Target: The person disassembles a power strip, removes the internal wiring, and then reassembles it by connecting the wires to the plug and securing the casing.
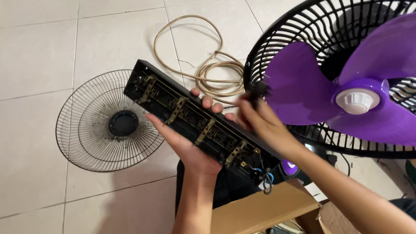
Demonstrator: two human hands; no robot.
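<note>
cradling a long black opened power strip casing with brass contacts [198,127] from beneath, left hand [184,143] grasps it above the tiled floor [15,164]; right hand [262,122] pinches its far edge beside purple fan blades [381,84].

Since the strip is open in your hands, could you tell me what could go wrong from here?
The open power strip shows bare contacts; a finger could touch them. Blue wires hang loose at its end and may snag or tear. The right hand works close to the fan blades, which have no front grille.
</note>
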